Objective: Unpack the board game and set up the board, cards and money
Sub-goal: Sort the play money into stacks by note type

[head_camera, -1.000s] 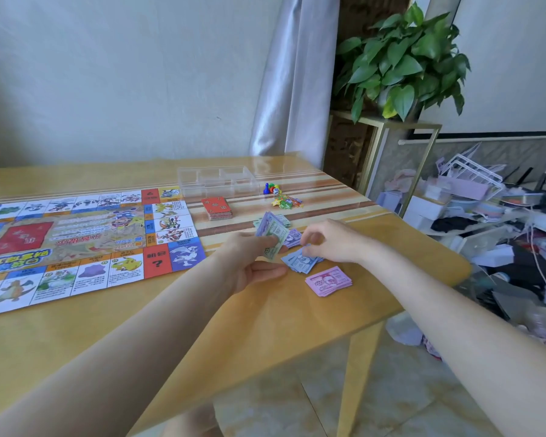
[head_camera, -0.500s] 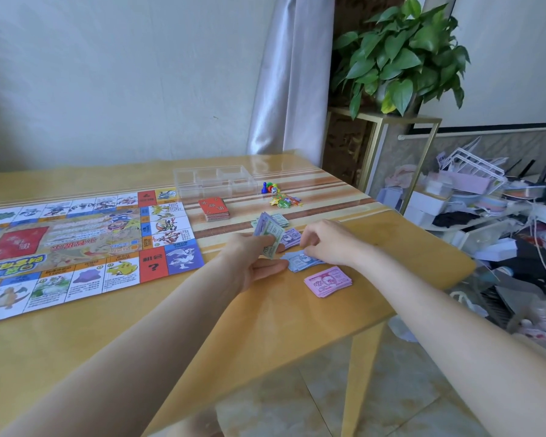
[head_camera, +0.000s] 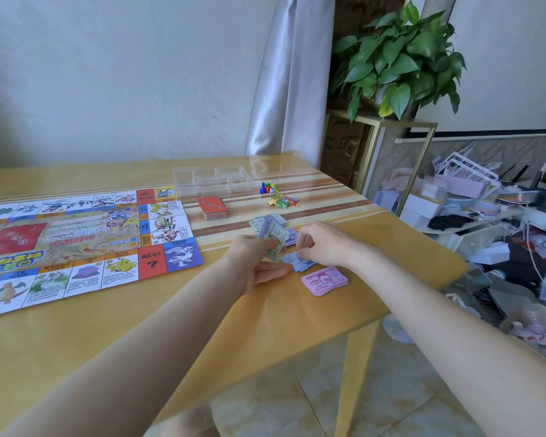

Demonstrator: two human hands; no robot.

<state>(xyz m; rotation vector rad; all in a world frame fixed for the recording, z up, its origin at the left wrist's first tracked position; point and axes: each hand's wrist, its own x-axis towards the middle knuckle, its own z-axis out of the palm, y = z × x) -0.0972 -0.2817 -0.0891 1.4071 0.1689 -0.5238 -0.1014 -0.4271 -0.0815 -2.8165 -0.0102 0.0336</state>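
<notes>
The colourful game board [head_camera: 76,244] lies open on the left of the wooden table [head_camera: 76,335]. My left hand [head_camera: 252,260] grips a fanned wad of green and purple play money [head_camera: 273,233] held upright. Just right of it, my right hand [head_camera: 323,244] pinches a note at the blue money pile [head_camera: 297,261] lying on the table. A pink money stack [head_camera: 324,280] lies in front of that hand. A green money pile [head_camera: 267,220] and a purple one [head_camera: 292,236] lie behind the hands. A red card deck [head_camera: 212,208] sits near the board's corner.
An empty clear plastic tray [head_camera: 213,181] stands at the back, with coloured pawns and a die [head_camera: 268,188] and small coloured tokens [head_camera: 283,201] to its right. The table's right edge is close to the money. A potted plant [head_camera: 397,58] and floor clutter [head_camera: 492,222] lie beyond.
The hands have barely moved. My right hand stays at the blue pile, its fingers working a note there, and my left hand keeps the wad upright.
</notes>
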